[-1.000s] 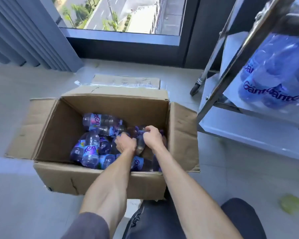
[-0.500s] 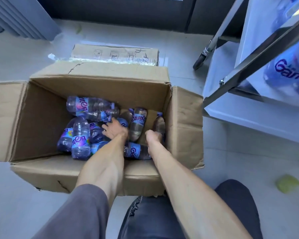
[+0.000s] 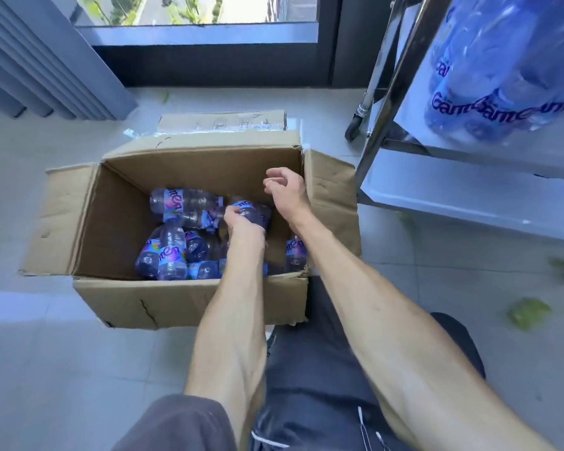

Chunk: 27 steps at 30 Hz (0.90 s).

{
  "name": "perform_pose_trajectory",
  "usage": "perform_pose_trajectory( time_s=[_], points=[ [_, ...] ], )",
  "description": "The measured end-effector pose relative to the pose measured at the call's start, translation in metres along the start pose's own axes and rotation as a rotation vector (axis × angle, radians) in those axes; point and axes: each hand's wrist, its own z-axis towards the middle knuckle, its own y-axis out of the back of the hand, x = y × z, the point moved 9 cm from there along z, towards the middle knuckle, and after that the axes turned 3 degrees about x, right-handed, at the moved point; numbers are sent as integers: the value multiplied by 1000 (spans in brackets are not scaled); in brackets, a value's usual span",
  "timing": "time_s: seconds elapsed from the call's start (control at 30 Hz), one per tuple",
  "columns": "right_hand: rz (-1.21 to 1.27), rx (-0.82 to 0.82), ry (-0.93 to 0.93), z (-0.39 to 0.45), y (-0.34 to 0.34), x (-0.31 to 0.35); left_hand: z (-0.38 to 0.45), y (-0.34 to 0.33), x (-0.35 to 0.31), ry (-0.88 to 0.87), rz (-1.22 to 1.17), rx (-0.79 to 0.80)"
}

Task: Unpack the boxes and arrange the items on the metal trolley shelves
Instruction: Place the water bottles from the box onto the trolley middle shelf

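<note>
An open cardboard box [image 3: 189, 301] stands on the floor with several small water bottles [image 3: 171, 255] with blue and purple labels lying inside. My left hand [image 3: 241, 222] grips one bottle [image 3: 253, 211] and holds it raised above the pile. Above the box's right side hovers my right hand [image 3: 285, 187], fingers loosely curled, with nothing in it. The metal trolley [image 3: 469, 193] stands to the right. A plastic-wrapped pack of bottles [image 3: 502, 73] rests on its upper shelf.
A folded cardboard piece [image 3: 222, 120] lies behind the box near the window wall. Grey curtains [image 3: 39, 66] hang at the left. A trolley wheel [image 3: 355, 125] sits near the box's back right corner. A green scrap [image 3: 528, 312] lies on the floor at right. My knee is below.
My left hand took hold of a bottle and lifted it. My right hand rose out of the box with nothing in it. The view tilted back up.
</note>
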Motion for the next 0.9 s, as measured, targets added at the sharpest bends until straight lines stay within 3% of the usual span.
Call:
perform_pose_trajectory(
  time_s=[0.07, 0.17, 0.23, 0.37, 0.57, 0.63, 0.73, 0.8, 0.9],
  points=[
    [25, -101, 90, -15, 32, 30, -56, 6, 2, -52, -125, 1],
    [63, -253, 179, -51, 88, 61, -147, 16, 13, -158, -366, 197],
    [95, -270, 163, -69, 112, 66, -186, 21, 24, -209, -474, 320],
    [212, -224, 113, -113, 155, 70, -262, 21, 47, -362, -540, 761],
    [389, 23, 192, -161, 192, 92, -323, -3, 111, -376, -194, 1208],
    [420, 25, 240, -172, 208, 96, -344, -5, 128, -435, -26, 1301],
    [496, -119, 290, -186, 248, 95, -360, -10, 148, -581, 219, 1323],
    [372, -220, 256, -196, 274, 90, -367, -18, 155, -678, 307, 1289],
    [136, -247, 181, -196, 300, 79, -378, -41, 167, -701, 366, 1265]
  ],
)
